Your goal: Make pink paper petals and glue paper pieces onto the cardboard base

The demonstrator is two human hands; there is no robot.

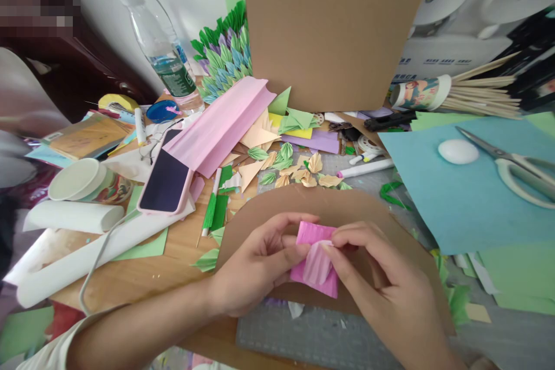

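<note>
A bright pink piece of crepe paper [309, 232] is held over a rounded brown cardboard piece [359, 203]. On top of the crepe paper lies a pale pink petal-shaped paper piece [316, 266]. My left hand [260, 263] grips the left side of the crepe paper, thumb in front and fingers behind. With thumb and forefinger, my right hand [385, 277] pinches the upper right tip of the pale piece against the pink sheet. Part of the cardboard is hidden under my hands and forearms. Beyond it are several small folded paper leaves [284, 151] in green and peach.
Left are a phone [167, 179], folded pink crepe paper [225, 127], a paper cup [76, 179] and a plastic bottle [162, 52]. Scissors [515, 165] rest on a blue paper sheet [442, 196] at right. A tall cardboard panel [333, 29] stands behind. A grey cutting mat [299, 338] lies underneath.
</note>
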